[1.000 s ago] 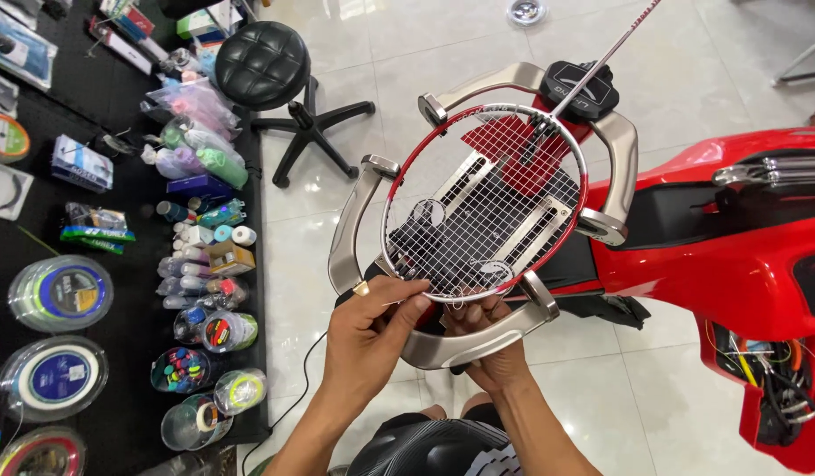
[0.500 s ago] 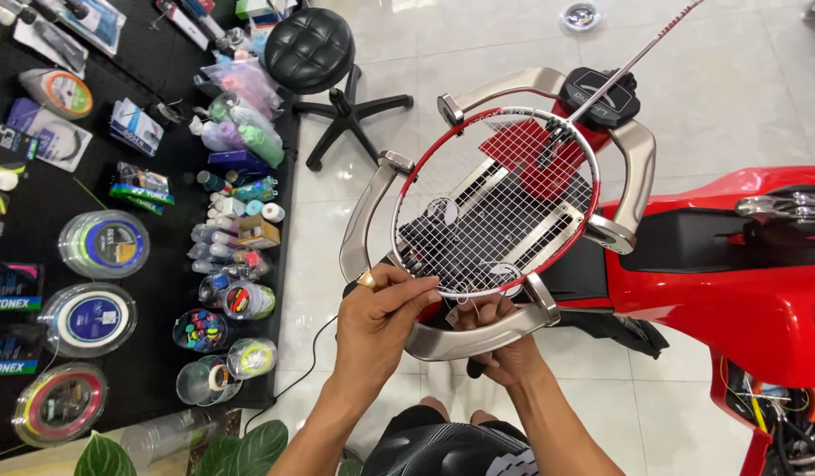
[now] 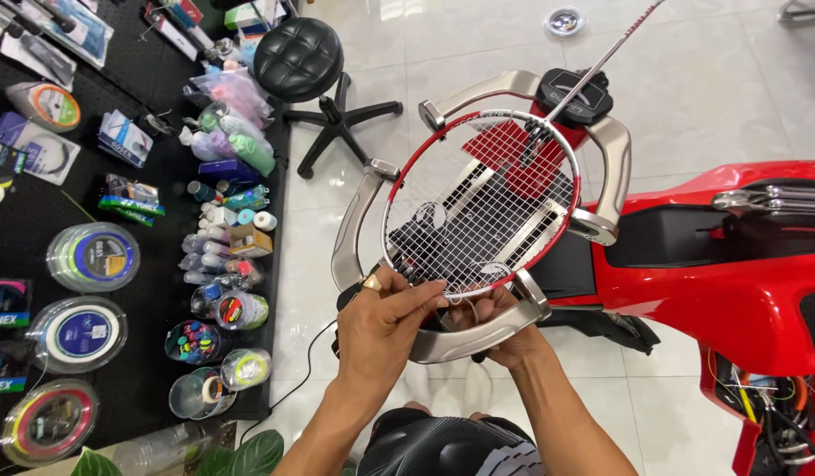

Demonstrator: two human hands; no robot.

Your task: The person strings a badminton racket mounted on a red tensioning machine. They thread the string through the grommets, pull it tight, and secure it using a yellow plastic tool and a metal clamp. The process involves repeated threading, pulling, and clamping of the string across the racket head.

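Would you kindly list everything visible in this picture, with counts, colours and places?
racket: one, red and white frame, white strings, clamped in the machine at centre
stringing machine: one, red body with silver support arms, right and centre
stool: one, black, padded, top centre-left
string reels: several, round, mixed colours, on the black mat at left
small jars and tubes: many, mixed colours, along the mat's right edge
bags: a few, clear with pastel contents, upper mat
plant leaves: green, bottom left
floor: white glossy tiles
left hand: ring on a finger, at the racket's lower rim
right hand: beneath the lower rim, fingers at the strings
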